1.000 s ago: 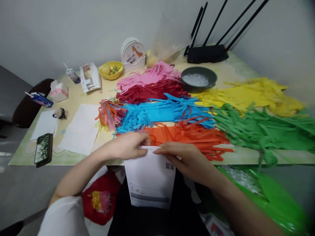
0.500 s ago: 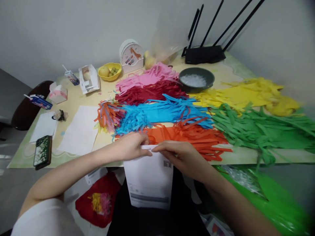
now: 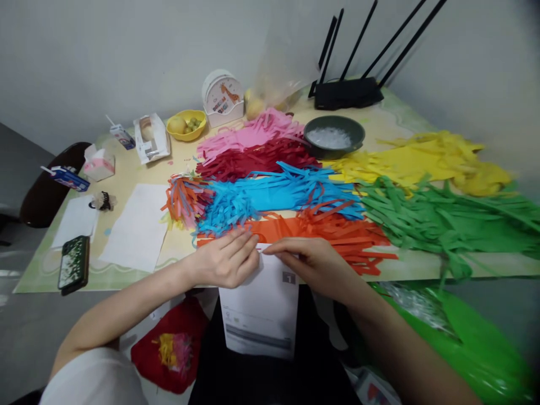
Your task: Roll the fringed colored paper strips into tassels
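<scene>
Since a second ago, left hand (image 3: 225, 261) has flattened, fingers extended on the white printed sheet (image 3: 259, 306) hanging over the table (image 3: 139, 169) edge; right hand (image 3: 314, 264) pinches its top edge beside a grey "1" label (image 3: 289, 277).

One head-worn view, looking forward and down

The camera sits above the near edge of the worktop (image 3: 405, 270), close over the left hand (image 3: 225, 261) and right hand (image 3: 314, 261), and faces the far wall; the worktop's whole depth shows, out to the router (image 3: 346, 93) at the far right corner.
</scene>
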{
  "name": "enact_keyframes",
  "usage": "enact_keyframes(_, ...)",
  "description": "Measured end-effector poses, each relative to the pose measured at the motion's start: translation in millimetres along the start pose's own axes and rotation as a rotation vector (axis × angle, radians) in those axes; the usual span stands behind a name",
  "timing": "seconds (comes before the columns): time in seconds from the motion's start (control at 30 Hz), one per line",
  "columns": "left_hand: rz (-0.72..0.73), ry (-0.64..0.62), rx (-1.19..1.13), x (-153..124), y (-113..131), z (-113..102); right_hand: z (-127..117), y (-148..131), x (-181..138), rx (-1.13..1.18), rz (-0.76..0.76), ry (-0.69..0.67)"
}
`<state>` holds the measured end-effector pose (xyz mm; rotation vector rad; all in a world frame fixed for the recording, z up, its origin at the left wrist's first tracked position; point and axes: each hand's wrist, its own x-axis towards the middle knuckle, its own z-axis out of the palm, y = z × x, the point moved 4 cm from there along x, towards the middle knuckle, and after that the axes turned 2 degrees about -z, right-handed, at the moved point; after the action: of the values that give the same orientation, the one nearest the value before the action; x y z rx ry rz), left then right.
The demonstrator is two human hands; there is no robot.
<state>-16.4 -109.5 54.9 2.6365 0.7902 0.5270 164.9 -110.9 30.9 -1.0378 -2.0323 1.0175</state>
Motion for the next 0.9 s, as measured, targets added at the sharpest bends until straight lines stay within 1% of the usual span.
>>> enact_keyframes(0.1,0.036,0.158,-0.095,-8,10,-10,-8,4,-1,0.001,0.019,0.051)
enact_keyframes(0.13,0.029,0.164,-0.167,-13,16,-13,-13,5,-2,-0.007,0.03,0.088)
enact_keyframes(0.17,0.028,0.1,-0.262,-18,24,-16,-19,7,-2,-0.016,0.043,0.129)
enact_keyframes(0.2,0.043,-0.033,-0.367,-23,35,-17,-24,9,-3,-0.022,0.054,0.168)
enact_keyframes(0.27,0.08,-0.35,-0.526,-38,56,-18,-32,9,-5,-0.024,0.063,0.222)
enact_keyframes(0.3,0.06,-0.433,-0.545,-44,62,-20,-34,9,-5,-0.02,0.059,0.236)
enact_keyframes(0.33,-0.001,-0.427,-0.515,-47,64,-24,-34,7,-6,-0.018,0.05,0.242)
enact_keyframes(0.37,-0.087,-0.329,-0.443,-47,62,-28,-33,4,-6,-0.023,0.039,0.244)
enact_keyframes(0.43,-0.251,-0.005,-0.206,-41,52,-36,-29,-5,-6,-0.048,0.009,0.238)
enact_keyframes(0.47,-0.281,0.15,-0.067,-37,48,-38,-26,-10,-6,-0.063,-0.009,0.229)
enact_keyframes(0.5,-0.276,0.274,0.07,-30,46,-36,-23,-16,-6,-0.078,-0.026,0.221)
enact_keyframes(0.53,-0.253,0.362,0.193,-23,44,-32,-21,-21,-7,-0.093,-0.042,0.211)
enact_keyframes(0.57,-0.229,0.41,0.291,-16,42,-27,-19,-26,-7,-0.107,-0.058,0.199)
enact_keyframes(0.6,-0.215,0.43,0.355,-9,40,-21,-18,-30,-7,-0.117,-0.072,0.188)
enact_keyframes(0.67,-0.201,0.444,0.365,0,36,-17,-17,-34,-8,-0.125,-0.091,0.167)
enact_keyframes(0.73,-0.152,0.395,0.185,-1,36,-22,-19,-33,-8,-0.121,-0.097,0.168)
enact_keyframes(0.8,-0.091,0.294,-0.049,-10,39,-30,-22,-29,-7,-0.114,-0.092,0.201)
enact_keyframes(0.83,-0.107,0.283,-0.117,-16,39,-36,-23,-27,-7,-0.111,-0.089,0.22)
enact_keyframes(0.87,-0.168,0.322,-0.146,-23,36,-42,-23,-25,-7,-0.111,-0.085,0.234)
enact_keyframes(0.9,-0.269,0.409,-0.152,-30,31,-47,-23,-24,-7,-0.112,-0.078,0.239)
